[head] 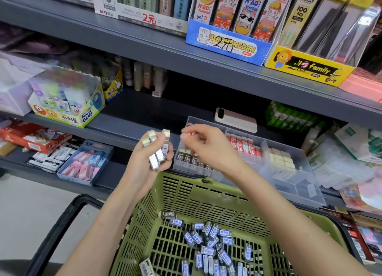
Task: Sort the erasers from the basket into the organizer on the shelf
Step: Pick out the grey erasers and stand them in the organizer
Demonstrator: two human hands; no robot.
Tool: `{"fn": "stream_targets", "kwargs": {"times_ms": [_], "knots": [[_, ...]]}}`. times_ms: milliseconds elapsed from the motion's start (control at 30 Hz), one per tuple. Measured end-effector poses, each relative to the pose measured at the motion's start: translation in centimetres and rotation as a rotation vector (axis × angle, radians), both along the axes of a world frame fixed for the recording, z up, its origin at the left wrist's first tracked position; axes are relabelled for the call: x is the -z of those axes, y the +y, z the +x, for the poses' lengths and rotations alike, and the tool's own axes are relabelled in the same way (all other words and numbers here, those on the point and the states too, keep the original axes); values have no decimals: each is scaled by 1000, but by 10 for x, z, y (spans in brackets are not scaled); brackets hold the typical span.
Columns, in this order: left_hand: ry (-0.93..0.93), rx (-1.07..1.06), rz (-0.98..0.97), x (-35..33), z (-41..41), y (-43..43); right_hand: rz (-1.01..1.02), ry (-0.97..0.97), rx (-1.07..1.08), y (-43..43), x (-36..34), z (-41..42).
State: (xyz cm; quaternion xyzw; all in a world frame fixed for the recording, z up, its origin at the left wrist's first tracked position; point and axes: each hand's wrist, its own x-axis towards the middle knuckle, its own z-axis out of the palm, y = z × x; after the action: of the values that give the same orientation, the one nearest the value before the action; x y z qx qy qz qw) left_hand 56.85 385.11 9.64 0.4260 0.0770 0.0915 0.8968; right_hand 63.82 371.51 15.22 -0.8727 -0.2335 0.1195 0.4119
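Head camera: a person's left hand grips a bundle of silver-sleeved erasers above the far rim of a green basket. The bundle stands nearly upright, its long axes running bottom to top, and the bare cream ends point up toward the grey shelf.

The right hand hovers just beside it, apart from the left, over the left end of a clear organizer on the shelf. Its fingers are curled, with thumb and forefinger drawn close. Blur at the fingertips makes it impossible to tell whether they pinch anything.

Under that hand, dark-sleeved erasers stand on end in the left compartment, cream tops up. Red-and-white erasers stand upright in the next compartment, and cream blocks fill the one beyond.

On the basket floor, blue-labelled erasers lie flat, pointing every which way. One black-sleeved eraser lies crosswise against the far wall. A pink phone lies on the shelf behind the organizer.
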Motion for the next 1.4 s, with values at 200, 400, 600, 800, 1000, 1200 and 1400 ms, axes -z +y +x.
{"fn": "stream_targets", "kwargs": {"times_ms": [200, 400, 600, 800, 1000, 1200, 1400], "knots": [[-56, 49, 10, -3, -2, -3, 51, -54, -214, 11, -6, -12], [47, -61, -32, -1, 1, 2, 329, 192, 36, -21, -14, 15], [58, -69, -32, 1, 1, 2, 59, 186, 112, -45, 0, 27], [66, -75, -15, 0, 1, 1, -523, -287, -90, -46, 5, 23], [63, -80, 1, 0, 1, 1, -415, -97, -137, -45, 3, 30], [57, -75, 5, 0, 1, 1, -401, 36, -170, -43, 10, 35], [62, -67, 21, 2, 2, 1, -301, -28, -73, -40, 18, 31]]}}
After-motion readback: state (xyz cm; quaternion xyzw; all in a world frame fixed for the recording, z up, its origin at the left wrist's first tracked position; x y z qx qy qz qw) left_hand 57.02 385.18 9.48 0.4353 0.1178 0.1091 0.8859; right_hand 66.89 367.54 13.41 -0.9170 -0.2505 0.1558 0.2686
